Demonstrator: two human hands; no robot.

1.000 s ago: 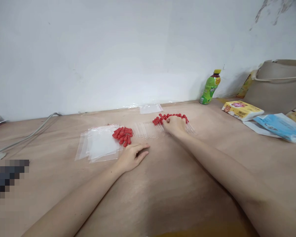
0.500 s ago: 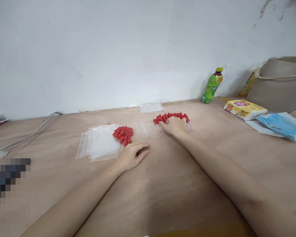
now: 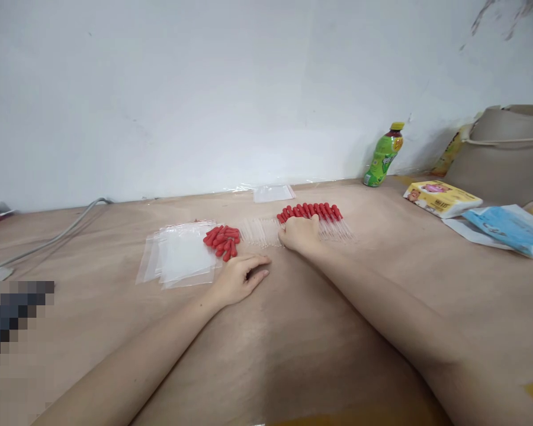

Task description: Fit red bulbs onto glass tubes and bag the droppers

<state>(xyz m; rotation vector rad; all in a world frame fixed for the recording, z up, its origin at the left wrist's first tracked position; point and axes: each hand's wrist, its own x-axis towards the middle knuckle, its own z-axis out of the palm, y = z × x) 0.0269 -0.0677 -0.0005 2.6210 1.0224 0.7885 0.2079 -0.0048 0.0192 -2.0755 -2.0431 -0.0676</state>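
Clear, flat plastic bags lie beside piled red bulb-shaped caps; near these, the left hand rests half-open, empty. Next come slender clear tubes; the right hand curls beside red-capped tubes, its grip too hidden to tell.

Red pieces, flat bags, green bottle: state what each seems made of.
Red pieces: rubber or soft plastic, fairly matte, showing only weak highlights.
Flat bags: apparently thin plastic film, see-through, as overlapping edges show.
Green bottle: likely plastic, slightly shiny, by its contoured, printed body.
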